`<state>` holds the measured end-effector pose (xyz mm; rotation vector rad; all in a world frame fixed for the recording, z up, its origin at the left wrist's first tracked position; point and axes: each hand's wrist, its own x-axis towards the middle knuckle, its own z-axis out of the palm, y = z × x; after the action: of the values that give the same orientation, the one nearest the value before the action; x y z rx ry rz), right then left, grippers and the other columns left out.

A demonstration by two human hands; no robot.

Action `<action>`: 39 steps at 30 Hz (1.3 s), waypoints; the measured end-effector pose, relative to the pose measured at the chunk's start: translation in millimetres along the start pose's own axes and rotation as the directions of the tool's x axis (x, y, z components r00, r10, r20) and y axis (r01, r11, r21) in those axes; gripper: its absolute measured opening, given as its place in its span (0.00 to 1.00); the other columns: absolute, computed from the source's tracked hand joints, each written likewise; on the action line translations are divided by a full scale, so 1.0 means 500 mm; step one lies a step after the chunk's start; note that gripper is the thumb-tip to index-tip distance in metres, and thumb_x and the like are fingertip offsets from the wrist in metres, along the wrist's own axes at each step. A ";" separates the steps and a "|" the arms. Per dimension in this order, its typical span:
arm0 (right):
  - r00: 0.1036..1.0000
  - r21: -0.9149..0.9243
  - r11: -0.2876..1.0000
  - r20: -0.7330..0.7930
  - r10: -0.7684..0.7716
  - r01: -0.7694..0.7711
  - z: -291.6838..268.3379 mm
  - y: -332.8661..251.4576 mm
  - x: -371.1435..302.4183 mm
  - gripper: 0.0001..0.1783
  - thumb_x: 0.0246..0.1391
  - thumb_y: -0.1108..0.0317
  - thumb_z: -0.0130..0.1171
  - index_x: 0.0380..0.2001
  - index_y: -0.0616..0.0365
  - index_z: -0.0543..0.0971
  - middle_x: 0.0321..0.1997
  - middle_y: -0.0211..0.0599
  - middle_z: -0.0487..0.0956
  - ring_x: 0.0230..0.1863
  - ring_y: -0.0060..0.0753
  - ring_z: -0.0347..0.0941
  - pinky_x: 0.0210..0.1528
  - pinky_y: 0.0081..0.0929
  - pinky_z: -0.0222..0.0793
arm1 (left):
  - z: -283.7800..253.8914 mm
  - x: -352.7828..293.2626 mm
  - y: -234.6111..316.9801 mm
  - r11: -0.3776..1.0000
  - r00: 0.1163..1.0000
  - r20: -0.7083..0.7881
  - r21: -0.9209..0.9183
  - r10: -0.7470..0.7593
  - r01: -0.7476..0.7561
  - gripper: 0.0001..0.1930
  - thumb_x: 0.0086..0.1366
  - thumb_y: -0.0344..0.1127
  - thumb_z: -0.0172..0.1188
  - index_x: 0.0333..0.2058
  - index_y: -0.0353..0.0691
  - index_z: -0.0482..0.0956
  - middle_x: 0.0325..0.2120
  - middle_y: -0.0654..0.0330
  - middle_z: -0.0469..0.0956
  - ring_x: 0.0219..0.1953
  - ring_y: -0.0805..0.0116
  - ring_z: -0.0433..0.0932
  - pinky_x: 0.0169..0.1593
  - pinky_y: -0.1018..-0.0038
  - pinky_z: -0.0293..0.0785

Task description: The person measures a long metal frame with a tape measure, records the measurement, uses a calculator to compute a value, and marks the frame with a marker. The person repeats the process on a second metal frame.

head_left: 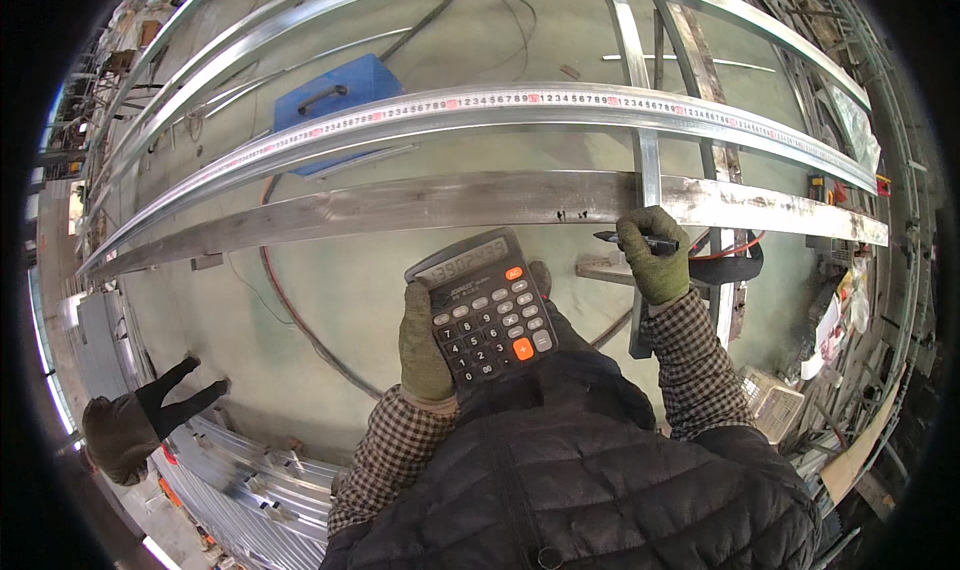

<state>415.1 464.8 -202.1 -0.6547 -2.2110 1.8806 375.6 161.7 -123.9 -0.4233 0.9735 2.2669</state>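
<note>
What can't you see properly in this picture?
In the head view:
Most fingers of the left grip: hidden behind the calculator.
Middle of the marker: covered by the right grip.
Part of the blue box: behind the tape-marked bar.
Hands of the person at lower left: too small and dark.

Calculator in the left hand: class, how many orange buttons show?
2: one small orange button at the upper right of the calculator, below the screen, and a larger orange button at the lower right. The left hand might hide others.
</note>
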 end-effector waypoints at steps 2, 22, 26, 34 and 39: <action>0.999 -0.029 0.999 0.000 -0.043 0.043 -0.002 0.007 0.002 0.05 0.65 0.70 0.68 0.38 0.61 0.84 0.35 0.31 0.85 0.37 0.21 0.82 0.43 0.24 0.78 | 0.006 -0.008 0.007 1.000 1.000 -0.013 -0.003 0.015 -0.015 0.40 0.78 0.66 0.50 0.67 0.30 0.71 0.57 0.44 0.82 0.54 0.55 0.86 0.56 0.61 0.88; 1.000 0.025 1.000 -0.002 -0.015 0.015 -0.005 0.024 0.008 0.03 0.65 0.72 0.67 0.36 0.58 0.83 0.31 0.27 0.82 0.31 0.16 0.76 0.34 0.20 0.73 | 0.003 -0.018 0.007 0.997 0.997 0.076 -0.077 0.007 -0.001 0.43 0.76 0.69 0.50 0.70 0.32 0.69 0.59 0.42 0.81 0.55 0.49 0.86 0.56 0.53 0.87; 0.998 0.003 0.998 0.000 -0.064 0.064 -0.003 0.027 0.011 0.07 0.67 0.66 0.69 0.37 0.57 0.83 0.29 0.25 0.79 0.28 0.16 0.73 0.32 0.21 0.70 | 0.002 -0.023 0.010 0.997 0.995 0.099 -0.081 0.020 -0.012 0.40 0.78 0.65 0.51 0.67 0.31 0.71 0.58 0.42 0.81 0.55 0.50 0.86 0.56 0.55 0.87; 0.997 0.046 0.996 0.016 -0.077 0.077 -0.002 0.031 0.011 0.07 0.67 0.66 0.68 0.37 0.57 0.82 0.29 0.24 0.80 0.30 0.15 0.73 0.34 0.21 0.71 | 0.000 -0.027 0.012 0.999 0.998 0.050 -0.029 0.024 -0.022 0.40 0.78 0.66 0.52 0.67 0.32 0.71 0.57 0.43 0.82 0.54 0.51 0.86 0.56 0.56 0.88; 0.995 0.003 0.995 -0.001 -0.104 0.104 0.001 0.031 0.012 0.07 0.67 0.66 0.68 0.37 0.57 0.83 0.30 0.24 0.80 0.30 0.15 0.73 0.35 0.21 0.71 | 0.001 -0.029 0.009 0.997 0.998 0.060 -0.073 0.030 -0.026 0.41 0.78 0.67 0.48 0.68 0.31 0.71 0.57 0.42 0.82 0.53 0.50 0.87 0.53 0.55 0.89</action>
<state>412.9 468.5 -218.3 -0.5288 -2.1957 1.8330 383.5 153.6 -113.5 -0.3717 0.8742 2.3318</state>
